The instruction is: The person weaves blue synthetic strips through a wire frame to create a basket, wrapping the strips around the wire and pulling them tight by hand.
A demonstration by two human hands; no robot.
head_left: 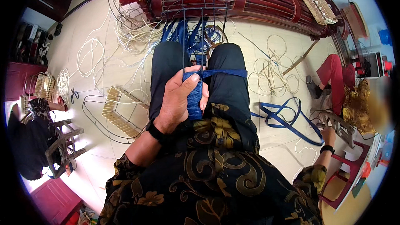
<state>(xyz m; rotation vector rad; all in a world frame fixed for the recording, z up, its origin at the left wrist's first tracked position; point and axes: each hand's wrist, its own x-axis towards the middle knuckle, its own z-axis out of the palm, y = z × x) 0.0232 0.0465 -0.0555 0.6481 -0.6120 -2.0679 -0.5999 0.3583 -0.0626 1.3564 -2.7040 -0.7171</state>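
Tangled pale cord flanks the blue-wrapped wire frame.

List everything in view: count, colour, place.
Frame: 1, black, over lap
Wound strip: uncounted, blue, on frame
Loose strips: uncounted, blue, right floor, below bench
Bench: 1, dark red, top
Cane coils: several, cream, floor
Woven pieces: 3+, cream, left, top right
Scissors: 1, dark, left floor
Stools: several, brown or red, both sides
Other people: 2, dark and red clothes, far sides
Shirt: 1, dark patterned, bottom
Legs: 2, black trousers, centre
Left hand: 1, black wristband, on wound strip
Right hand: 1, black wristband, far right
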